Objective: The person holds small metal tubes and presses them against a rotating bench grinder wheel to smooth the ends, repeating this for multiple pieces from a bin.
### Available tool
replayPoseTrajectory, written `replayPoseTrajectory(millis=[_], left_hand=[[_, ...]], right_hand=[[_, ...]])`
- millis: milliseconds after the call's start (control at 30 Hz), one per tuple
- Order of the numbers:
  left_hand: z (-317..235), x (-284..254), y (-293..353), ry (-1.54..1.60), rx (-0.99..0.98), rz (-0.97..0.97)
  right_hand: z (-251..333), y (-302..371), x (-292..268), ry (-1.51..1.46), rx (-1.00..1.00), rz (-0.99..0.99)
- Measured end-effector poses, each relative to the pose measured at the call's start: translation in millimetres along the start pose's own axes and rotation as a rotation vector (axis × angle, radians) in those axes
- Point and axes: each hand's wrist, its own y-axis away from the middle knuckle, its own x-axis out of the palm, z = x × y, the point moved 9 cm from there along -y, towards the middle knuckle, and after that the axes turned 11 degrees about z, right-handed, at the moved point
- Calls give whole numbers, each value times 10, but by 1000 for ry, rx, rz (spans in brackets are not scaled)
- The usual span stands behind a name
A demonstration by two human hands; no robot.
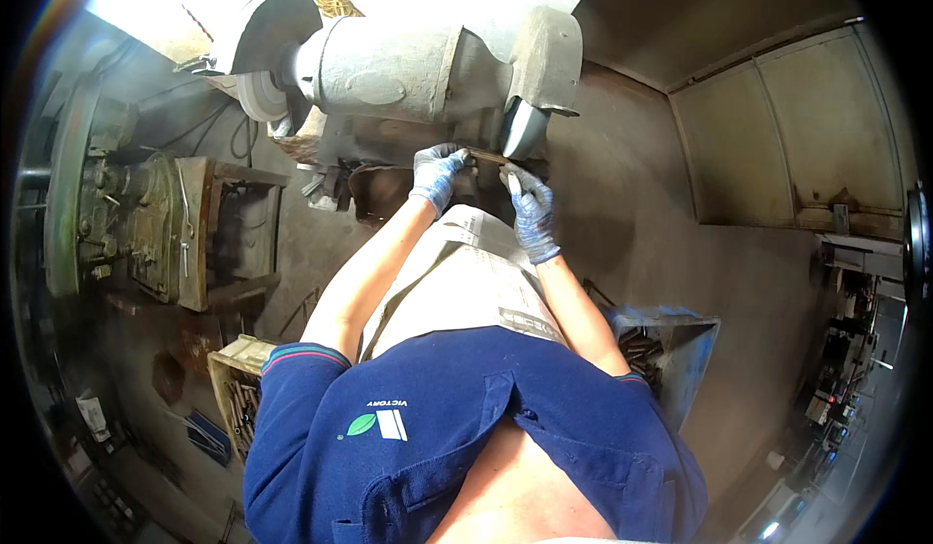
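A slim brown metal bar is stretched between my two gloved hands, just below the right-hand wheel of a grey bench grinder. My left hand, in a blue and grey work glove, pinches the bar's left end. At the other end, the fingers of my right hand close on the bar, close under the wheel. Whether the bar touches the wheel I cannot tell. The grinder's left wheel sits under its own guard, away from both hands.
A wooden crate of metal rods stands at my left, and a blue-edged bin with metal parts at my right. A green machine and a rusty frame are farther left. Pale panels line the right wall.
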Motion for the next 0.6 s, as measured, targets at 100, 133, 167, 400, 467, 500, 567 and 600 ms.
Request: replayPoseTrajectory(millis=[100, 133, 167, 400, 467, 500, 567, 600], left_hand=[[-9, -76, -2, -27, 44, 13], [0, -109, -5, -27, 75, 30], [3, -143, -8, -28, 106, 47], [-171, 119, 607, 74, 106, 300], [-172, 122, 638, 41, 157, 341], [-196, 140, 664, 61, 148, 364], [-359, 292, 777, 126, 126, 440], [-327, 273, 748, 112, 98, 424]], right_hand=[[-67, -24, 63, -121, 10, 21], [-20, -24, 104, -92, -17, 84], [36, -5, 124, -62, -45, 145], [1134, 579, 211, 485, -423, 249], [1211, 663, 182, 483, -462, 243], [1306, 692, 189, 512, -481, 242], [1499, 728, 206, 558, -499, 236], [1566, 735, 238, 546, -511, 253]])
